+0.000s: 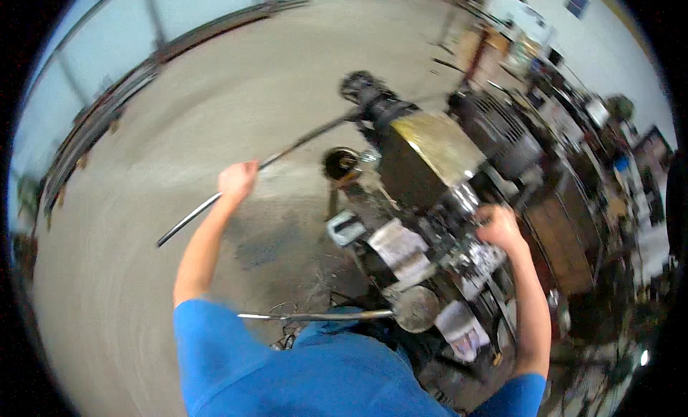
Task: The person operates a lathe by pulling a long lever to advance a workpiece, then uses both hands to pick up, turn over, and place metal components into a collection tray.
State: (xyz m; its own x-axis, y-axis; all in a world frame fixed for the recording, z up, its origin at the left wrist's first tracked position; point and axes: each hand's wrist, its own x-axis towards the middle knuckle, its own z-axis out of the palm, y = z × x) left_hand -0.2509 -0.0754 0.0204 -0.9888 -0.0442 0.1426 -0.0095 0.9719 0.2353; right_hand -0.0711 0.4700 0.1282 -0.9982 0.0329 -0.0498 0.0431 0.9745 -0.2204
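My left hand [239, 180] is wrapped round a long metal bar [304, 139]. One end of the bar sticks out past my fist to the lower left; the other reaches the dark, greasy head of a machine [412, 159]. Over on the right, my right hand [499, 227] is closed at the machine beside a shiny metal cylinder [464, 199]. What its fingers hold is hidden by the hand and by blur. A yellowish sheet [441, 146] covers the top of the machine.
A dark round container [339, 163] stands left of the machine. Stained cloths [398, 246] lie on its near side. Close to my body a second rod [315, 316] runs across to a round metal disc [416, 309]. Cluttered benches [573, 123] line the right; long bars [107, 126] lie along the left wall.
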